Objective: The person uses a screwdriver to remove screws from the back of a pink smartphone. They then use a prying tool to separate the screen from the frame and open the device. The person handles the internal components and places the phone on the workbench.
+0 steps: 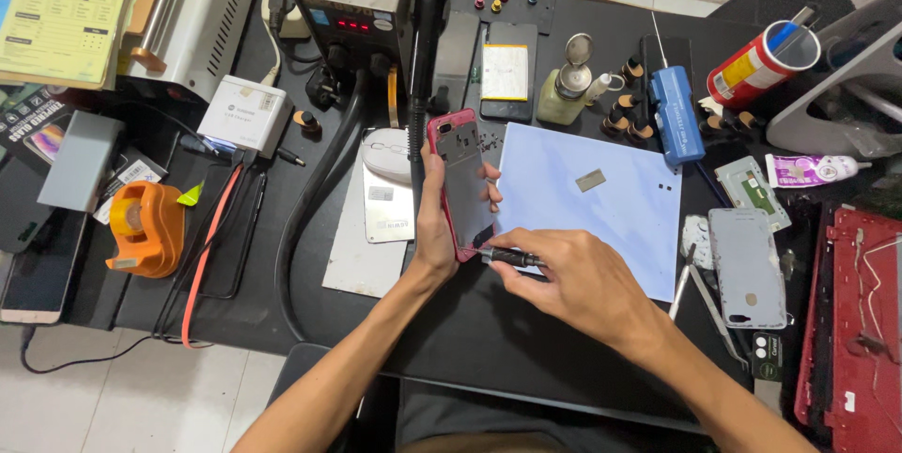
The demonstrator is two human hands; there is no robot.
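My left hand point(438, 223) grips a phone with a red frame point(462, 182), its back open and facing up, tilted over the black desk. My right hand point(573, 276) pinches a small black-handled screwdriver point(512, 256) whose tip touches the phone's lower right edge. Both hands meet just left of a pale blue sheet point(601, 199), which carries a small metal plate point(590, 180) and a few tiny screws.
A hot-air station point(352, 2) with its black hose stands at the back. A grey phone back cover point(747, 265), tweezers point(700, 293), a blue electric screwdriver point(674, 115), a liquid dispenser bottle point(567, 86), a white mouse point(386, 154) and an orange tape dispenser point(146, 227) surround the work spot.
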